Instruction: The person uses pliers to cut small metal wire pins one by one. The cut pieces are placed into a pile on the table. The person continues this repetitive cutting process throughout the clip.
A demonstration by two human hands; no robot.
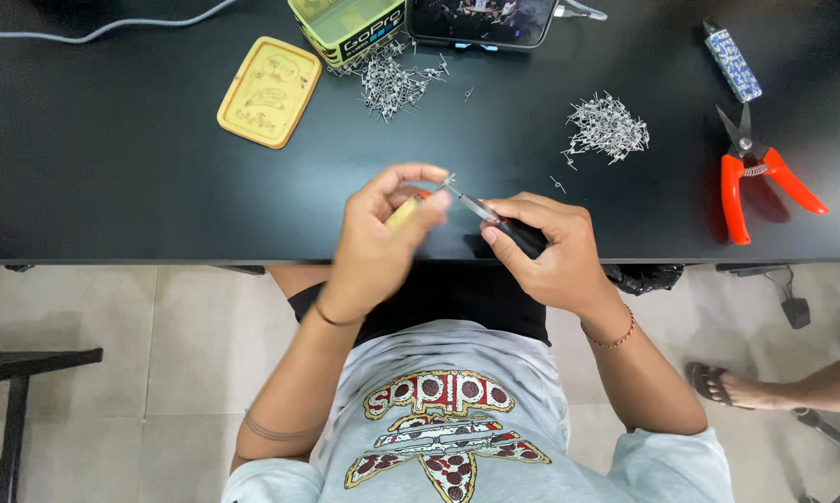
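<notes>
Closest to the camera, a grey shirt (457,410) with a pizza picture on it. Above that, two bare hands over the near edge of a black table (113,168).

Left hand (383,237): fingers curled shut around a small yellow thing (404,211), with a tiny bit of bent wire (449,179) pinched at the fingertips. Right hand (550,247): fingers wrapped tight around the black handle of a thin tool (518,233). Shiny tip of the tool pointing up and left, touching or almost touching the wire bit. Hard to tell which. Hands near each other, just in front of the body.

Farther back on the table, a heap of small wire pieces (392,79) beside a green tin box (345,28). Yellow lid (269,91) lying flat to the left of the box. Dark phone (480,20) next to the box on the right. Another heap of wire pieces (608,126) on the right side, well apart from the hands. Red-handled snips (760,177) lying near the right edge, with a small blue patterned tube (732,61) above them.

Down on the floor at the right, another person's foot (727,384) in a sandal.
</notes>
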